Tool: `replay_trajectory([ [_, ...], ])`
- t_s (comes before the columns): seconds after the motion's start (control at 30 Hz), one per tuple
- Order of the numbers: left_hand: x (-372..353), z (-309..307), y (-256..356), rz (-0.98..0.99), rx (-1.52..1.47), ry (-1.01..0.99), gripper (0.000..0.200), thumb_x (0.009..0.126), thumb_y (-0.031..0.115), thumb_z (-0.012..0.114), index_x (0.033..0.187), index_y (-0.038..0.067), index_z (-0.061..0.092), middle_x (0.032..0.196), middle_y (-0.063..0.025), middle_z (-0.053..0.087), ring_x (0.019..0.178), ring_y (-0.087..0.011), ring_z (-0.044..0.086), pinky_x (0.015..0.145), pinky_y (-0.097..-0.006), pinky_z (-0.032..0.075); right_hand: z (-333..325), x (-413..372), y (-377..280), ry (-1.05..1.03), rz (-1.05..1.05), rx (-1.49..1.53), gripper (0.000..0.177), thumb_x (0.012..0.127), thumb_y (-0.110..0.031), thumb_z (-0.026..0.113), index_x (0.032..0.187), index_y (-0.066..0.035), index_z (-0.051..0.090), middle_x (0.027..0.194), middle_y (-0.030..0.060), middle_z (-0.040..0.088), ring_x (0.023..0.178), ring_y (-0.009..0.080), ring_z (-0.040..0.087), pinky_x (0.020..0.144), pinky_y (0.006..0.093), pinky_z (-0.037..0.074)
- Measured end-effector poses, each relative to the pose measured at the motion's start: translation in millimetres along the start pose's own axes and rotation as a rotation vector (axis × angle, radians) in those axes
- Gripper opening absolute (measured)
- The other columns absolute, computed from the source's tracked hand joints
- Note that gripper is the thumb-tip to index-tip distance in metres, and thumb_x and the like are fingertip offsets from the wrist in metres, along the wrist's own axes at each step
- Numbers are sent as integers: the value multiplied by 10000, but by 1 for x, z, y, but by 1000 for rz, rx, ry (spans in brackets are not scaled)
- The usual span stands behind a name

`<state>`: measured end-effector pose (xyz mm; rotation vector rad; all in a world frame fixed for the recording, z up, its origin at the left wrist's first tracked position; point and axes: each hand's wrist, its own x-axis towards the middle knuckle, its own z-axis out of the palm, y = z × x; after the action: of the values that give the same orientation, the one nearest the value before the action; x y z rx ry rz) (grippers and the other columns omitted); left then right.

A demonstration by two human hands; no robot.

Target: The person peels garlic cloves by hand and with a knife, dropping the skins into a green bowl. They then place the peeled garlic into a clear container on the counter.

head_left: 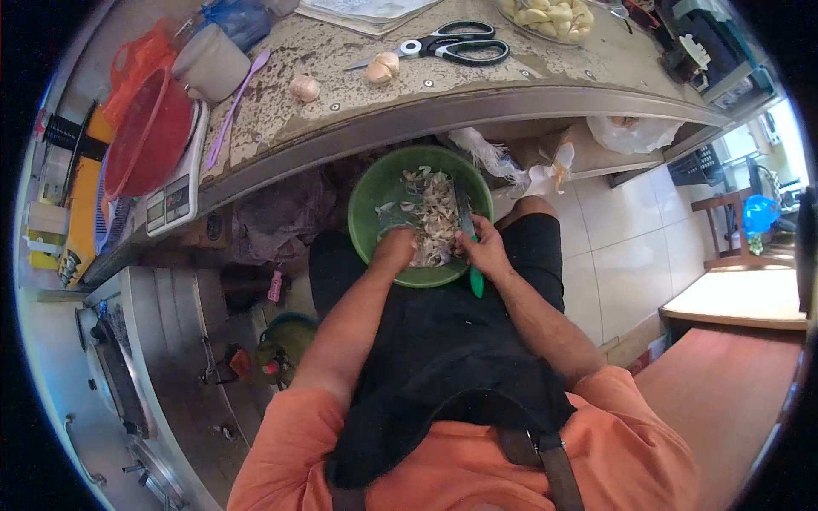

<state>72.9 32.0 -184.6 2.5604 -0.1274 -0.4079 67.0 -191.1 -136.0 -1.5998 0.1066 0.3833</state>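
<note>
A green bowl (365, 198) rests on my lap, holding a heap of garlic skins and loose pieces (436, 211). My left hand (396, 249) reaches over its left rim with the fingers curled in among the skins; whatever they pinch is hidden. At the right side of the bowl, my right hand (482, 245) grips a knife with a green handle (476, 283). The handle sticks out below the hand toward me, and the blade points up into the bowl, beside the skins.
On the worn counter lie scissors (464, 49), two garlic bulbs (383, 68), a purple spoon (239, 109) and a bowl of peeled cloves (550, 19). A red basin (149, 136) stands on a scale (175, 203) at left. The counter edge (358, 128) runs just beyond the green bowl.
</note>
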Motion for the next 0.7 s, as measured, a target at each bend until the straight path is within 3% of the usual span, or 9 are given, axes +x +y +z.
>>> replay_trajectory([
  [0.1, -7, -26, -1, -174, -278, -43, 392, 729, 28, 700, 1111, 29, 612, 1005, -129, 659, 919, -236, 636, 808, -347, 505, 1, -2, -5, 1, -4, 18, 514, 871, -124, 629, 1291, 43, 384, 876, 93, 629, 641, 130, 610, 468, 267, 448],
  [0.2, -18, -47, 0, -274, -848, -1, 401, 756, 23, 713, 1134, -11, 582, 996, -99, 659, 913, -170, 626, 794, -297, 507, 2, -4, -6, -16, 17, 80, 459, 885, -116, 605, 1276, 18, 405, 886, 89, 632, 641, 120, 611, 457, 259, 440],
  [0.33, -38, -66, 10, -128, -1184, 62, 394, 792, -6, 678, 1163, -17, 549, 1029, -97, 630, 928, -176, 615, 817, -301, 517, 10, -14, -31, -76, 37, 150, 353, 892, -116, 592, 1210, -16, 475, 895, 91, 640, 640, 102, 609, 443, 255, 426],
  [0.43, -53, -82, 36, -92, -1290, 131, 379, 787, -27, 671, 1146, -15, 550, 1058, -104, 616, 945, -179, 612, 832, -298, 518, 13, -24, -48, -206, 25, 93, 310, 905, -145, 585, 1177, -16, 514, 920, 42, 631, 684, 77, 610, 456, 211, 428],
  [0.53, -62, -91, 56, -54, -1367, 178, 367, 778, -36, 676, 1125, -7, 557, 1027, -92, 625, 916, -158, 612, 794, -286, 519, 16, -37, -76, -197, -36, -81, 255, 863, -147, 639, 1066, -4, 581, 901, 75, 656, 703, 112, 617, 590, 264, 490],
  [0.63, -66, -93, 67, 8, -1426, 131, 350, 787, -29, 670, 1118, 7, 564, 971, -83, 639, 829, -142, 615, 713, -273, 516, 19, -40, -89, -125, -314, -135, 313, 818, -156, 692, 1068, 3, 593, 923, 69, 661, 818, 116, 612, 710, 275, 492],
  [0.7, -71, -97, 78, 2, -1462, 47, 281, 827, 36, 655, 1095, 15, 574, 923, -75, 645, 768, -135, 609, 659, -265, 501, 17, -36, -94, -171, -298, -75, 356, 794, -153, 715, 1091, -1, 590, 929, 66, 661, 864, 112, 596, 743, 278, 485],
])
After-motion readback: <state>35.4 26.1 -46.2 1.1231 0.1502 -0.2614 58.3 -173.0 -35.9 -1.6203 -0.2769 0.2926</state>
